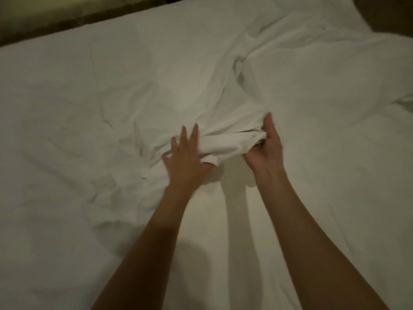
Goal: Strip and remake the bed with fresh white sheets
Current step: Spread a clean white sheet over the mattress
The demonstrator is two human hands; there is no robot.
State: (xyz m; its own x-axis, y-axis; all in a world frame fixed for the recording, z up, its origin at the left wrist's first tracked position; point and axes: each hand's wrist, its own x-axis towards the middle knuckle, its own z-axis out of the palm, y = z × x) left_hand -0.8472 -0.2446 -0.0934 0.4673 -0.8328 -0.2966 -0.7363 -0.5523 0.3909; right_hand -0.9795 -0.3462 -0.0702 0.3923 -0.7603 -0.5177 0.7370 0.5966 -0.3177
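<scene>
While bunched sheet (225, 142) runs left-right, left hand (185, 159) fingers spread flat, right hand (266, 146) fingers curled gripping its end.

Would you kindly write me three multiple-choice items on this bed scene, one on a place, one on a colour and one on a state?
1. Where is the bunched fold of sheet?
A. Between the two hands
B. At the far left edge of the bed
C. On the floor

2. What colour is the sheet?
A. Blue
B. White
C. Striped red

3. How does the left hand lie?
A. Clenched in a fist in the air
B. Fingers straight, pressed on the cloth
C. Out of view

Answers:
1. A: the fold sits between the left hand and the right hand, near the middle of the bed.
2. B: all the cloth in view is white.
3. B: its fingers are spread and straight on the fold, while the right hand curls round the fold's other end.
</scene>
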